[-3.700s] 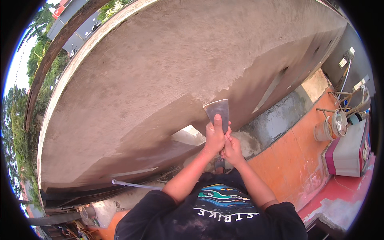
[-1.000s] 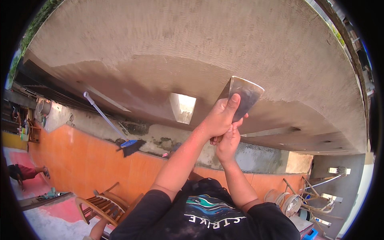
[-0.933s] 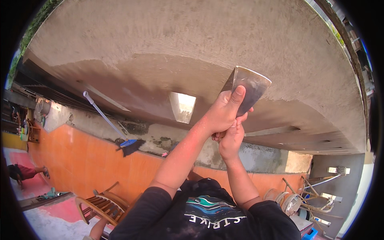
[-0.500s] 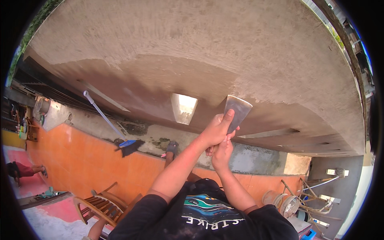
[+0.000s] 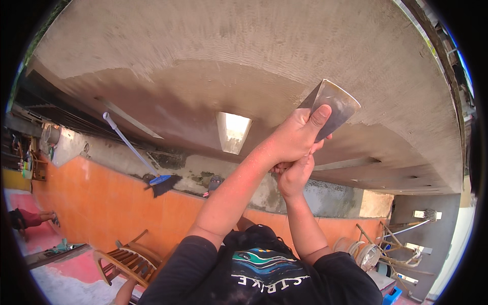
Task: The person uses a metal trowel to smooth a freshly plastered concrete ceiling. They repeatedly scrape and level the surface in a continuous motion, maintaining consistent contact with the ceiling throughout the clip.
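Observation:
A wide metal scraper [image 5: 339, 101] is held up against the grey plastered wall [image 5: 234, 35], its blade beside the boundary between the rough lighter plaster and smoother darker band. My left hand [image 5: 302, 132] is closed on the scraper, thumb lying on the blade's face. My right hand [image 5: 296, 173] is closed just below, wrapped at the handle, which is mostly hidden by my fingers. Below, the wall has a bright cut-out opening [image 5: 234, 131] and long narrow slots.
A blue broom [image 5: 160, 179] leans left over orange tiled flooring [image 5: 101, 198]. A wooden chair [image 5: 127, 259] stands lower left, a leg beside it. Another person [image 5: 33, 218] is at far left. Buckets [image 5: 363, 254], a tangled wooden frame [image 5: 401, 254] and a mop [image 5: 429, 216] are at right.
Since half a second ago both hands and the scraper have risen and moved right along the wall. The view has turned since the earliest frame, bringing the broom and chair in.

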{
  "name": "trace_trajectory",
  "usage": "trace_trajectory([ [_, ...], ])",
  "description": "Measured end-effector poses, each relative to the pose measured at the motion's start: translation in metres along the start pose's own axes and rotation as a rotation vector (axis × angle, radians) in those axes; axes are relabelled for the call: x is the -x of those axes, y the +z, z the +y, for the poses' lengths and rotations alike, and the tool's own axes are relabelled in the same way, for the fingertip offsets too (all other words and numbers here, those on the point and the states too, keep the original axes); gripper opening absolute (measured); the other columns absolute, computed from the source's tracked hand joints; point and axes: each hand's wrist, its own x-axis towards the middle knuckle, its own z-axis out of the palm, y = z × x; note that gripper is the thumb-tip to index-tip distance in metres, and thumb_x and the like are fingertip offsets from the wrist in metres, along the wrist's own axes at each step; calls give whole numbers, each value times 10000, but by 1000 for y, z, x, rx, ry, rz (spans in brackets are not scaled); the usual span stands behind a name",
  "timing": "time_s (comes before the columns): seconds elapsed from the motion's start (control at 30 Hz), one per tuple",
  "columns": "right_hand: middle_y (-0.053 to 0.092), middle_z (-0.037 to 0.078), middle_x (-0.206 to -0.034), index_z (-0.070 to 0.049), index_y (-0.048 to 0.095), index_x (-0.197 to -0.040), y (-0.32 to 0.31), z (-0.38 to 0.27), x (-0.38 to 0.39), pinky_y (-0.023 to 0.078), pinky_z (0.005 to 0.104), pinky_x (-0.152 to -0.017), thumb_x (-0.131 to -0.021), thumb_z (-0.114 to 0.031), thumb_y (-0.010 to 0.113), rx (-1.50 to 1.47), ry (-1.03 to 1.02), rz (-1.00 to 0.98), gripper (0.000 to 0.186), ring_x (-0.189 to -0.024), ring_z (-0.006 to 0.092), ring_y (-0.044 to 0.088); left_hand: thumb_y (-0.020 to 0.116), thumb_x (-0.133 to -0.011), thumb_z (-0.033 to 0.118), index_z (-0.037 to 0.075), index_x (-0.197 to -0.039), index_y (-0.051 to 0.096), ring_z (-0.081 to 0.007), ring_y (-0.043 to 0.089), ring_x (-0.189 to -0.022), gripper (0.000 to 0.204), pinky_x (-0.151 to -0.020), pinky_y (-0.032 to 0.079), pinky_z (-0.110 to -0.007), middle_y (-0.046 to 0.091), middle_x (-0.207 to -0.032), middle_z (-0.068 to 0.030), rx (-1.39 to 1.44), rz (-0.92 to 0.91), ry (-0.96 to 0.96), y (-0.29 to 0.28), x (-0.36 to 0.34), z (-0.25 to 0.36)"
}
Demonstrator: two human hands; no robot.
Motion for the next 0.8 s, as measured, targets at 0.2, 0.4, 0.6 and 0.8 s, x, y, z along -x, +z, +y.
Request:
trace_trajectory([
  [0.2,495,40,-628,-35,442,-974,0,3,23,435,275,-477,-1072,-417,337,28,186,63,408,-508,118,487,320,-861,839,1,-833,587,-60,452,-485,880,-467,400,-237,471,-535,10,84,70,-128,6,21,-26],
  [0.4,482,30,-618,-49,450,-998,-4,0,9,418,272,-457,-1060,-475,341,48,94,48,444,-498,121,476,317,-862,836,-4,-840,584,-62,459,-488,881,-468,400,-243,479,-540,1,43,43,0,1,1,-18],
  [0.6,493,31,-636,-51,450,-1001,-2,1,20,408,273,-466,-1056,-484,351,66,220,54,447,-505,118,474,314,-868,831,-12,-841,586,-63,468,-495,886,-469,401,-245,486,-549,0,78,104,-123,6,18,-25],
  [0.8,492,33,-640,-43,448,-1002,-9,3,16,419,278,-483,-1058,-486,342,27,172,103,459,-517,124,482,321,-881,815,-5,-830,580,-65,464,-493,861,-471,408,-252,482,-550,8,38,68,48,2,4,-25],
])
